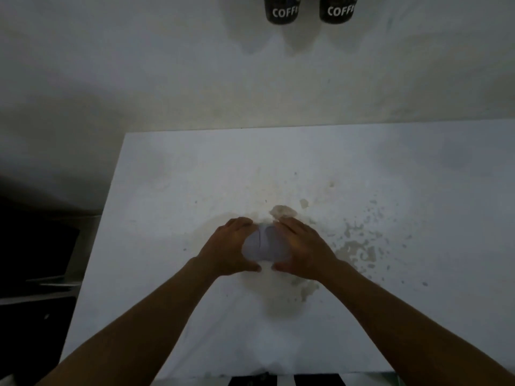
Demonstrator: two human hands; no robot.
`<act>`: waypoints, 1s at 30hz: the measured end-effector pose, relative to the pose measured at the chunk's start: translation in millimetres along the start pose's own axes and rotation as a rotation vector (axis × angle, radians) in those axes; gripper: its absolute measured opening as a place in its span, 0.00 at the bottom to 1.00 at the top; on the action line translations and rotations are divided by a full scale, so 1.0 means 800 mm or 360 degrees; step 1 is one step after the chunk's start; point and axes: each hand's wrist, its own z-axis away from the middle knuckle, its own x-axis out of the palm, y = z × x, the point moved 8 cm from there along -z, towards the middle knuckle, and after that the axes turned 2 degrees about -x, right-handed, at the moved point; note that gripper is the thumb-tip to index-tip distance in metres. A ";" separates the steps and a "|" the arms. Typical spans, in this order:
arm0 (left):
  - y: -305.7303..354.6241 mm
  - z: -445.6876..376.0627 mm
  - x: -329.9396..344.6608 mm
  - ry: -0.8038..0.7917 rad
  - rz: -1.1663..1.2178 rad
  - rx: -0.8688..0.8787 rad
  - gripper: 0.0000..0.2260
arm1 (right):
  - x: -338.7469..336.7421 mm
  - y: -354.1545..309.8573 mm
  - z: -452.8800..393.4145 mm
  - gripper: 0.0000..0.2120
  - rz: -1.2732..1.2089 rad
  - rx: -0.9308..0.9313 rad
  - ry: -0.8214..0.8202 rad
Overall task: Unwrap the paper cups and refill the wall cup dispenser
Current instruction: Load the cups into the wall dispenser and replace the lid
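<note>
A pale, wrapped bundle of paper cups [264, 245] stands on the stained white table [172, 190], seen from above. My left hand [231, 246] clasps its left side and my right hand [302, 247] clasps its right side, fingers curled around it. High on the wall, two black cups marked "COFFEE" hang side by side: the left cup [282, 11] and the right cup [337, 10], both cut off by the top edge. The dispenser that holds them is out of view.
Brownish stains and flakes [354, 246] spread over the table's middle and right. Dark furniture [36, 260] stands left of the table. A black and white striped strip [287, 380] shows at the near edge. The white wall [195, 79] rises behind.
</note>
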 end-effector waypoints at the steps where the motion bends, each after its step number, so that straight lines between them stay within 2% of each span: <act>1: 0.000 0.000 0.006 0.0009 -0.0032 0.0003 0.47 | 0.002 -0.002 0.002 0.50 -0.0002 -0.0032 0.0042; 6: -0.003 -0.002 0.005 0.0173 0.0041 0.0040 0.35 | 0.011 0.000 -0.002 0.43 -0.0098 0.0004 0.0096; 9: 0.009 -0.008 -0.007 0.0074 0.0026 -0.0002 0.39 | -0.003 -0.003 -0.010 0.45 -0.0083 0.0054 0.0073; 13: 0.019 -0.012 -0.055 0.0326 0.0009 0.0219 0.37 | -0.057 -0.009 -0.009 0.47 -0.0123 0.0017 0.0169; 17: 0.063 -0.019 -0.144 0.0574 -0.0082 0.0358 0.39 | -0.159 -0.027 -0.014 0.51 -0.0042 -0.0048 0.0313; 24: 0.160 -0.022 -0.326 0.1077 -0.0248 0.0599 0.37 | -0.361 -0.087 -0.004 0.48 0.0248 -0.0241 0.0789; 30: 0.246 -0.013 -0.475 0.1344 -0.0459 0.0730 0.40 | -0.519 -0.138 0.013 0.47 0.0471 -0.0375 0.1153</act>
